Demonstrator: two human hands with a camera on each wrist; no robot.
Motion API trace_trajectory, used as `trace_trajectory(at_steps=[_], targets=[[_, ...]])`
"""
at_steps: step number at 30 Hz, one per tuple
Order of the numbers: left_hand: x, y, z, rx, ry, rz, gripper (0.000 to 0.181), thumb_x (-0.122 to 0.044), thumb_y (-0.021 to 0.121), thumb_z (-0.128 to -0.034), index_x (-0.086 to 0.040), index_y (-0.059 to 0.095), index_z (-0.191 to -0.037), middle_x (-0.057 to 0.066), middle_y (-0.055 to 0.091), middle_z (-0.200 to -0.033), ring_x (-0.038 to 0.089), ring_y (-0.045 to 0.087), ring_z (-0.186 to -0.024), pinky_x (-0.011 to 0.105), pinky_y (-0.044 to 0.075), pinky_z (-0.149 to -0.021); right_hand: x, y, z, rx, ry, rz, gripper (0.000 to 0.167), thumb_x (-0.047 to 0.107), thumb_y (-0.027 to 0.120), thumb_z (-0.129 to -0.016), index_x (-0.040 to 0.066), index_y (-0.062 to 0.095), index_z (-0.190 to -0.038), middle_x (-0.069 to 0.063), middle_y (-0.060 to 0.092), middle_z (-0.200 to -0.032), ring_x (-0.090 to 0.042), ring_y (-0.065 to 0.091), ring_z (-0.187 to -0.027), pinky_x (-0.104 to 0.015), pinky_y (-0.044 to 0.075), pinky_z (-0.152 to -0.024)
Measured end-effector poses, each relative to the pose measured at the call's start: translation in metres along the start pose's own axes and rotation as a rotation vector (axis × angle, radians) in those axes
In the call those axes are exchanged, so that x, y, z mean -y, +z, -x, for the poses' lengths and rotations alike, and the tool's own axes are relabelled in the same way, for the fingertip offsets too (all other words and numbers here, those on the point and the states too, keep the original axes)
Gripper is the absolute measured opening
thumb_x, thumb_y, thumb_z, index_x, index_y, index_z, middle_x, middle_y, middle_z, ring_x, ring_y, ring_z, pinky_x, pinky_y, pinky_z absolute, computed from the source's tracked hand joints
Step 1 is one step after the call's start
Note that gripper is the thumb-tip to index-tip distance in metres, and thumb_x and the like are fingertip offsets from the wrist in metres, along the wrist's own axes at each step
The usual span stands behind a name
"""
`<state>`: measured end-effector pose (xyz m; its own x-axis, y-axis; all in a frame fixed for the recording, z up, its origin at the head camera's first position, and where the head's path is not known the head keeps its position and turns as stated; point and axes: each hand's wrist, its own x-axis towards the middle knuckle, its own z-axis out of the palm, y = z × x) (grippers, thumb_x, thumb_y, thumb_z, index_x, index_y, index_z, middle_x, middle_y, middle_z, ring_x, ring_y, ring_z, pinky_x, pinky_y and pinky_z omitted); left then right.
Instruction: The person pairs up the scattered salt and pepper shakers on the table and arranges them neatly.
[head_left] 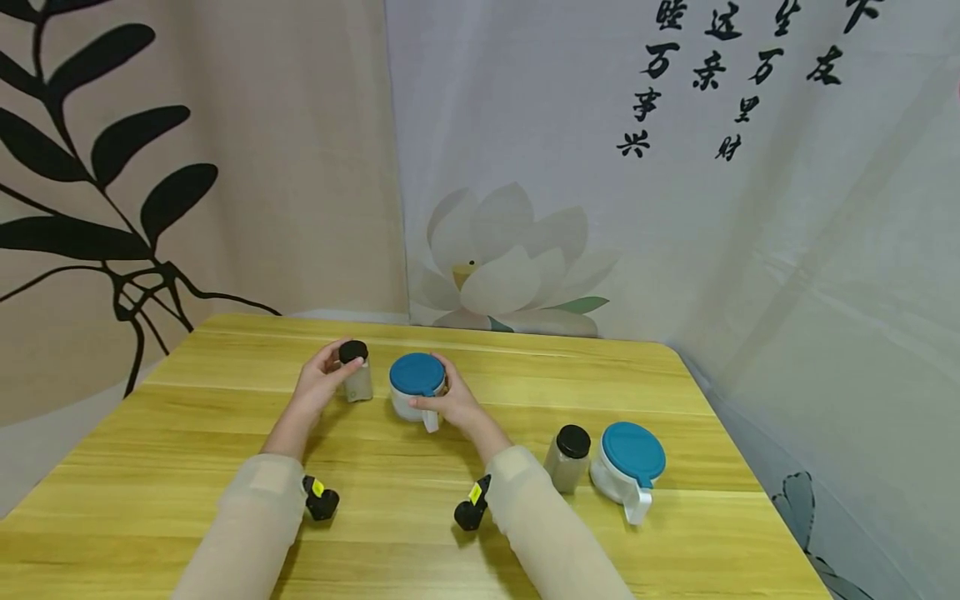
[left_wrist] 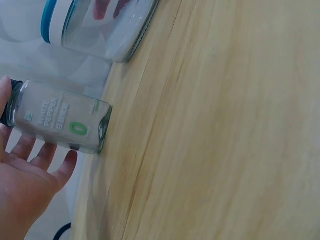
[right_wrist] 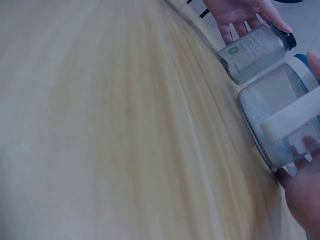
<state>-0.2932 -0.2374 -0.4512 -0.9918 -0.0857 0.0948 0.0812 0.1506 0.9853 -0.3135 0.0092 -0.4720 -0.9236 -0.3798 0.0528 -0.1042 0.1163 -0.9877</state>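
At the back of the table, my left hand (head_left: 321, 382) grips a small glass pepper bottle (head_left: 359, 382) with a black lid, thumb and fingers around its upper part. Its label reads white pepper in the left wrist view, where the bottle (left_wrist: 62, 117) stands on the wood. Just right of it, my right hand (head_left: 453, 400) holds a glass seasoning jar (head_left: 405, 407) with a blue lid and white handle, the thumb in front and fingers behind. In the right wrist view the jar (right_wrist: 272, 107) sits beside the bottle, with white contents at its bottom.
On the right of the wooden table (head_left: 390, 533) stand a second black-lidded bottle (head_left: 564, 468) and a second blue-lidded jar (head_left: 617, 479), side by side near my right sleeve. A printed cloth (head_left: 540, 150) hangs behind the table's far edge.
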Motion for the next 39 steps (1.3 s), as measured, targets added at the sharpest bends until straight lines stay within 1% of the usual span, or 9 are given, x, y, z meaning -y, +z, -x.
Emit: trace_trajectory(at_steps=[4,7,14,16,22,25,29,33,39], targets=[[0.001,0.001,0.0,-0.001,0.002,-0.004,0.066,-0.033,0.066,-0.0911,-0.007,0.039,-0.145,0.018,0.039,-0.144,0.035,0.033,-0.129,0.051,0.029,-0.104,-0.001,0.001,0.002,-0.009,-0.009,-0.01,0.09,0.009,0.079,-0.079,0.013,0.024,-0.151,-0.011,0.033,-0.149,-0.031,0.028,-0.137,-0.055,0.024,-0.107],[0.002,0.002,0.0,-0.003,0.005,-0.002,0.066,-0.034,0.067,-0.0903,-0.007,0.041,-0.144,0.018,0.04,-0.144,0.035,0.034,-0.128,0.051,0.028,-0.105,-0.003,0.002,0.002,-0.026,-0.009,-0.012,0.09,0.01,0.08,-0.079,0.013,0.025,-0.151,-0.01,0.034,-0.149,-0.031,0.03,-0.136,-0.055,0.025,-0.106],[0.0,0.001,0.002,0.006,-0.002,0.007,0.067,-0.035,0.068,-0.0896,-0.008,0.04,-0.145,0.018,0.039,-0.144,0.035,0.033,-0.128,0.052,0.028,-0.105,-0.002,0.007,0.006,-0.076,0.002,-0.066,0.087,0.009,0.081,-0.077,0.018,0.032,-0.148,-0.01,0.037,-0.147,-0.03,0.032,-0.134,-0.053,0.027,-0.106],[0.0,0.001,0.002,0.011,-0.008,0.009,0.067,-0.035,0.067,-0.0898,-0.009,0.04,-0.145,0.018,0.039,-0.145,0.035,0.033,-0.128,0.052,0.028,-0.105,-0.001,0.009,0.007,-0.091,0.0,-0.075,0.088,0.009,0.082,-0.076,0.018,0.032,-0.148,-0.009,0.037,-0.147,-0.031,0.032,-0.134,-0.053,0.027,-0.105],[-0.002,0.0,0.003,0.024,-0.017,-0.018,0.067,-0.036,0.066,-0.0906,-0.01,0.039,-0.146,0.018,0.039,-0.145,0.036,0.033,-0.127,0.055,0.028,-0.103,-0.002,0.013,0.008,-0.125,-0.014,-0.101,0.086,0.008,0.082,-0.076,0.018,0.034,-0.147,-0.008,0.038,-0.146,-0.031,0.034,-0.133,-0.054,0.029,-0.104],[-0.002,-0.001,0.003,0.032,-0.02,-0.034,0.068,-0.036,0.066,-0.0909,-0.01,0.038,-0.147,0.018,0.037,-0.146,0.036,0.033,-0.128,0.056,0.027,-0.104,-0.001,0.015,0.009,-0.14,-0.023,-0.103,0.086,0.008,0.082,-0.075,0.019,0.035,-0.146,-0.008,0.039,-0.146,-0.031,0.034,-0.133,-0.054,0.029,-0.104],[-0.003,-0.002,0.004,0.047,-0.021,-0.031,0.069,-0.035,0.066,-0.0913,-0.01,0.036,-0.148,0.019,0.035,-0.147,0.037,0.033,-0.129,0.056,0.028,-0.104,-0.001,0.017,0.009,-0.158,-0.024,-0.104,0.087,0.009,0.083,-0.074,0.02,0.036,-0.146,-0.008,0.038,-0.146,-0.032,0.034,-0.133,-0.055,0.029,-0.104],[-0.003,-0.003,0.005,0.058,-0.011,-0.03,0.069,-0.034,0.066,-0.0914,-0.009,0.035,-0.148,0.02,0.039,-0.144,0.036,0.036,-0.127,0.054,0.031,-0.103,-0.002,0.02,0.01,-0.169,-0.023,-0.094,0.088,0.011,0.084,-0.073,0.022,0.036,-0.146,-0.008,0.037,-0.147,-0.034,0.037,-0.131,-0.054,0.033,-0.101],[-0.003,-0.004,0.005,0.061,0.0,-0.057,0.069,-0.035,0.066,-0.0908,-0.007,0.037,-0.146,0.02,0.041,-0.142,0.036,0.038,-0.125,0.053,0.032,-0.101,-0.001,0.023,0.014,-0.18,-0.041,-0.082,0.088,0.009,0.083,-0.073,0.022,0.036,-0.146,-0.01,0.037,-0.146,-0.035,0.041,-0.126,-0.052,0.038,-0.097]])
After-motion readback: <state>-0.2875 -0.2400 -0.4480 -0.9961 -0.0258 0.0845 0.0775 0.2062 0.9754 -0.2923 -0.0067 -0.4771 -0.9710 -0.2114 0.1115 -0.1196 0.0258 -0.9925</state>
